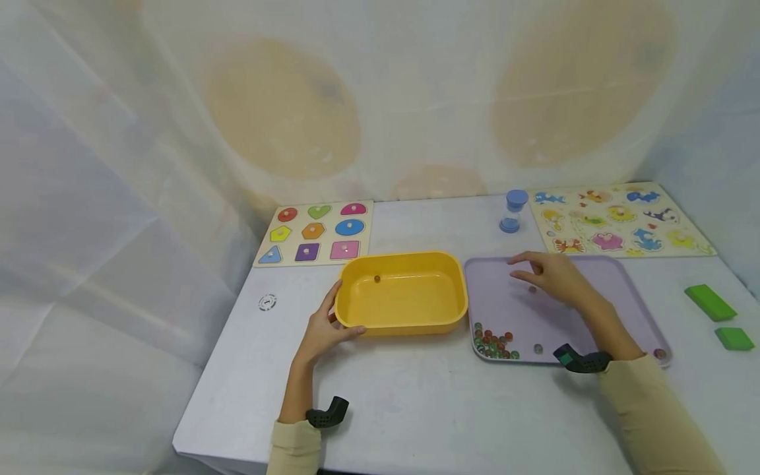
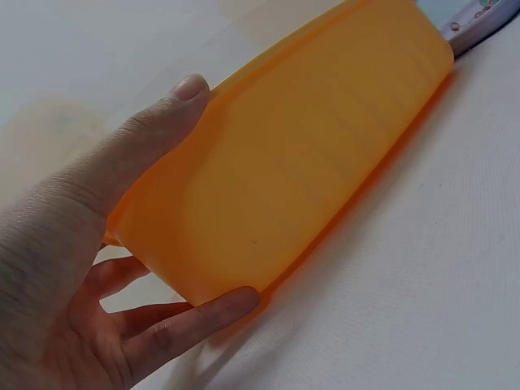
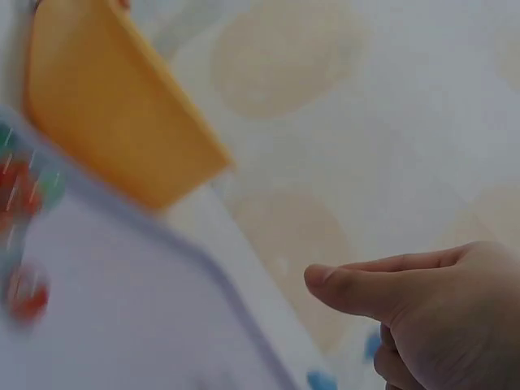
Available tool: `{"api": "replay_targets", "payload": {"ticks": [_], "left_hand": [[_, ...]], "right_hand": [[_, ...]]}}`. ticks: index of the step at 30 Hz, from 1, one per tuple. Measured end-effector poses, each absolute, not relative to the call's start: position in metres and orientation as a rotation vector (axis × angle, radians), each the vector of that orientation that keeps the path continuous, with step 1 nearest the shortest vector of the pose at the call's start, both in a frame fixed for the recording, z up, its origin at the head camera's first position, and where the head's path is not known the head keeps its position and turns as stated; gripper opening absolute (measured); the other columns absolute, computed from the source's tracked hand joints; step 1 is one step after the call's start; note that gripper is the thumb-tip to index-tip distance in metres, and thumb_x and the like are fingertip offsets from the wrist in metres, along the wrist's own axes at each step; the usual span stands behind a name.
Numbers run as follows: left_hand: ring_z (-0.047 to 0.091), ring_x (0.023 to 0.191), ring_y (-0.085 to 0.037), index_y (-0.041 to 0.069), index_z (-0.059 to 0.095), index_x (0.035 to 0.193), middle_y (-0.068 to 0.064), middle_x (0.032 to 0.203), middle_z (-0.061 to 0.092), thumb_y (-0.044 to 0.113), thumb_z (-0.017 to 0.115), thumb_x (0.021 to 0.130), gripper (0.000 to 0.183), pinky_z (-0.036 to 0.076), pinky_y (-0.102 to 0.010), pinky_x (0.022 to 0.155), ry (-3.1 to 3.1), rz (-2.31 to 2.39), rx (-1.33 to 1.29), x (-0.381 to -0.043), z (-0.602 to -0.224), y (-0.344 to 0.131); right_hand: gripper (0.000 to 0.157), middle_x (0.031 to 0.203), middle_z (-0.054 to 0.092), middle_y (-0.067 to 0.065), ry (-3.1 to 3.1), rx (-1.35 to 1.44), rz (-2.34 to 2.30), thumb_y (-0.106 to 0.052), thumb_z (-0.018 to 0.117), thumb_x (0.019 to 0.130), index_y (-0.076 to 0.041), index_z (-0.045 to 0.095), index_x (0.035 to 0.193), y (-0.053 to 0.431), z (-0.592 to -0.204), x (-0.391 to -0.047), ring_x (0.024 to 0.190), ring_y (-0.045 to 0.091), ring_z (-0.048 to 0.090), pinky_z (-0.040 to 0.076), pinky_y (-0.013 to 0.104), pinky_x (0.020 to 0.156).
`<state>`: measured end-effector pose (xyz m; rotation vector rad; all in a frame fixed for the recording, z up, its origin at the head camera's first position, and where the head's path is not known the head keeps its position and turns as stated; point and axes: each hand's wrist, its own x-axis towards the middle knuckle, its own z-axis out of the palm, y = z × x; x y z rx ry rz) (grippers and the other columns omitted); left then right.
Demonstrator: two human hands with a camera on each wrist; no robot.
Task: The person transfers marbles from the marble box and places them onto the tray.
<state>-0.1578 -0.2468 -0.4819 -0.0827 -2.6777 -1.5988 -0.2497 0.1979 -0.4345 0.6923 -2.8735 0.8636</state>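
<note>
A yellow tub [image 1: 404,330] stands mid-table, and one small brown marble [image 1: 377,279] lies inside it. My left hand [image 1: 323,333] grips its left end, the thumb on the front side and the fingers around the end; the left wrist view shows the thumb [image 2: 183,97] near the rim. Over the lilac tray [image 1: 623,290] hovers my right hand [image 1: 552,276], thumb and forefinger apart in the head view, with nothing visible between them. Below it lies a single marble [image 1: 532,289]. Several red and green marbles [image 1: 493,344] cluster in the tray's near left corner.
A shape puzzle board [image 1: 305,251] lies at the back left, and an animal puzzle board [image 1: 594,227] at the back right. Beside the latter stands a blue sand timer [image 1: 510,214]. Two green blocks [image 1: 709,302] lie right of the tray. A printed cloth hangs behind.
</note>
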Motion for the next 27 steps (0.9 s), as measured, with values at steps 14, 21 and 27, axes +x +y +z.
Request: {"api": "replay_targets", "payload": {"ticks": [14, 21, 27], "left_hand": [[0.040, 0.124, -0.025, 0.040, 0.017, 0.140, 0.012, 0.146, 0.023, 0.038, 0.079, 0.064, 0.098, 0.041, -0.042, 0.096, -2.679, -1.593, -0.130, -0.157, -0.482, -0.247], [0.036, 0.127, -0.025, 0.034, 0.017, 0.142, 0.008, 0.147, 0.022, 0.028, 0.078, 0.068, 0.096, 0.038, -0.043, 0.099, -2.692, -1.626, -0.134, -0.153, -0.470, -0.244], [0.036, 0.127, -0.031, 0.023, 0.017, 0.144, -0.001, 0.148, 0.021, 0.020, 0.076, 0.071, 0.094, 0.038, -0.044, 0.098, -2.701, -1.618, -0.153, -0.144, -0.449, -0.237]], "right_hand": [[0.026, 0.054, 0.036, -0.001, -2.798, 1.212, 1.035, -0.028, 0.062, 0.084, -0.013, 0.066, 0.105, 0.014, -0.404, -0.279, 0.049, 0.012, 0.032, 0.027, 0.021, 0.046], [0.025, 0.086, 0.064, 0.003, -2.913, 1.319, 0.912, -0.021, 0.060, 0.086, -0.011, 0.065, 0.109, -0.035, -0.422, -0.291, 0.066, 0.015, 0.046, 0.041, 0.020, 0.059], [0.028, 0.111, 0.063, 0.003, -3.022, 1.283, 0.841, -0.023, 0.061, 0.085, -0.012, 0.064, 0.111, -0.046, -0.432, -0.295, 0.092, 0.018, 0.056, 0.046, 0.030, 0.089]]}}
